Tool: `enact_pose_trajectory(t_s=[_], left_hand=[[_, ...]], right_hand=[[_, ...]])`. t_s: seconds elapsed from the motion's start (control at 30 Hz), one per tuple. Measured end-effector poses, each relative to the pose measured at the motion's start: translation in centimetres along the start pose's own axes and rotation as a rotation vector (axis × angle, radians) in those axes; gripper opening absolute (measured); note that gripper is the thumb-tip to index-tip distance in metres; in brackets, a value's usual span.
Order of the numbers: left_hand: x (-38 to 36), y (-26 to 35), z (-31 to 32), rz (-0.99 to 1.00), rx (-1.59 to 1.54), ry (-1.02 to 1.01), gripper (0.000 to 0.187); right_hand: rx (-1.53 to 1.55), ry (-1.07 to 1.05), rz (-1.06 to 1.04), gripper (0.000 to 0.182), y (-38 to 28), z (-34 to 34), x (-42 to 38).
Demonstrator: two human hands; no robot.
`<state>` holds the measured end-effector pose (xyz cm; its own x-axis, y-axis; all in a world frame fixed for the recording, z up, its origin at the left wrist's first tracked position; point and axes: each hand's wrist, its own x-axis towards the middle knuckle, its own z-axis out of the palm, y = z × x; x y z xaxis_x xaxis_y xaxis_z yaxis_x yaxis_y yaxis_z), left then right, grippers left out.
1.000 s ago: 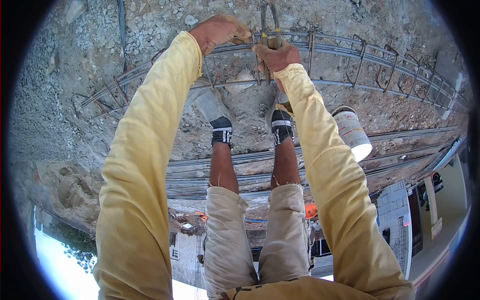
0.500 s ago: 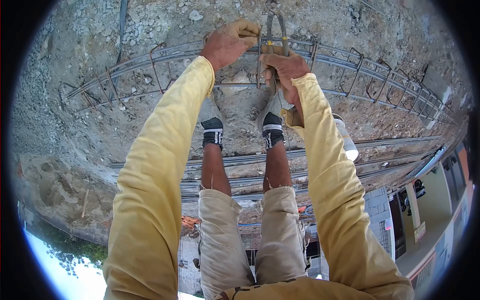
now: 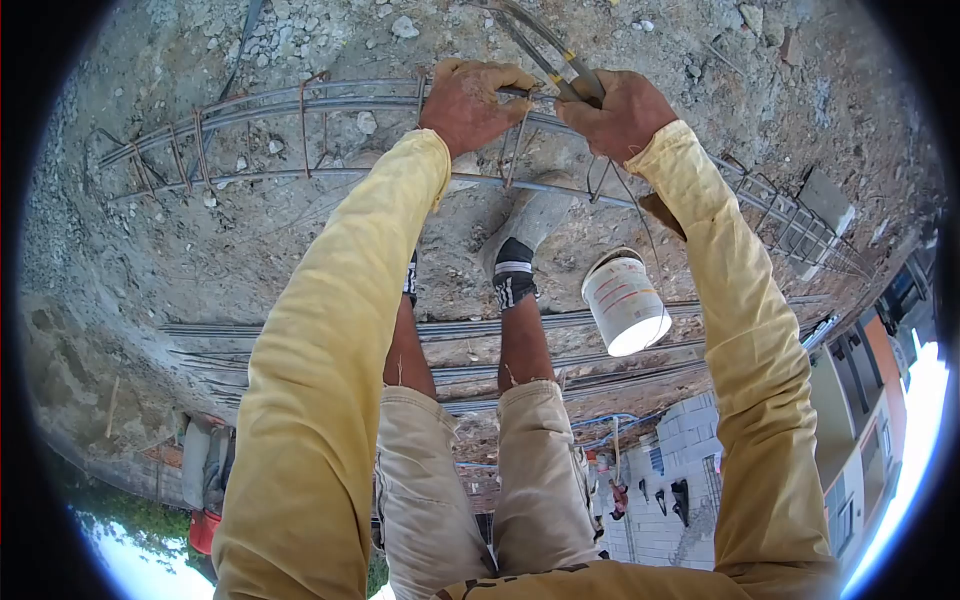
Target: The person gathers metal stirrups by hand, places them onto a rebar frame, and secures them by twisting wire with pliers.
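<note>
A long rebar cage (image 3: 365,103), made of thin grey bars with rusty square stirrups, runs across the view just above the ground. My left hand (image 3: 475,103) is closed over its upper bars beside a stirrup, with bar showing between finger and thumb. In my right hand (image 3: 628,112) are the handles of a pair of pincers (image 3: 540,45), dark metal with yellow marks. Their jaws point up and left, away from the cage, and lie partly at the frame's top edge. The right fingertips are close to the upper bars.
A white bucket (image 3: 627,305) lies tilted below my right forearm. Loose straight bars (image 3: 470,328) lie on the ground behind my feet. A grey block (image 3: 825,208) touches the cage's right end. Rubble and stones (image 3: 310,45) cover the ground beyond.
My right hand has moved right and up, and the pincers have swung from upright to leaning left. My left hand has shifted down onto the bars. The bucket shows more fully.
</note>
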<state>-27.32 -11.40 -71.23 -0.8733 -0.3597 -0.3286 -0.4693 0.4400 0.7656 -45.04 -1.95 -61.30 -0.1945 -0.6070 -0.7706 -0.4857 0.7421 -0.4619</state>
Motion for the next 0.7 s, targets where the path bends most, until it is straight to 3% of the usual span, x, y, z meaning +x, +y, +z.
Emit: enact_pose_trajectory(t_s=[0.07, 0.17, 0.3, 0.4, 0.43, 0.53, 0.63, 0.7], left_hand=[[0.0, 0.3, 0.2, -0.011, 0.006, 0.051, 0.03], [0.4, 0.7, 0.0, -0.092, -0.044, -0.026, 0.029], [0.8, 0.7, 0.8, -0.167, -0.053, 0.024, 0.02], [1.1, 0.8, 0.6, -0.242, -0.059, -0.017, 0.02], [1.2, 0.7, 0.7, -0.259, -0.07, -0.024, 0.02], [1.3, 1.0, 0.6, -0.293, -0.112, -0.041, 0.019], [1.5, 1.0, 0.6, -0.306, -0.091, -0.028, 0.017], [1.4, 1.2, 0.7, -0.305, -0.079, -0.018, 0.02]], right_hand=[[-0.341, 0.103, -0.25, 0.028, 0.2, -0.9, 3.7], [-0.456, 0.05, -0.054, 0.049, -1.3, -2.0, 7.5], [-0.542, 0.065, 0.072, 0.048, 0.0, -1.5, 10.3], [-0.68, 0.207, 0.108, 0.027, 5.4, 1.4, 12.7], [-0.622, -0.017, 0.241, 0.034, 3.1, 0.3, 10.9], [-0.652, -0.153, 0.24, 0.033, 4.9, 0.6, 8.6], [-0.487, -0.211, 0.073, 0.031, 3.8, 0.2, 3.9], [-0.033, -0.243, 0.201, 0.024, 2.9, 0.2, 1.7]])
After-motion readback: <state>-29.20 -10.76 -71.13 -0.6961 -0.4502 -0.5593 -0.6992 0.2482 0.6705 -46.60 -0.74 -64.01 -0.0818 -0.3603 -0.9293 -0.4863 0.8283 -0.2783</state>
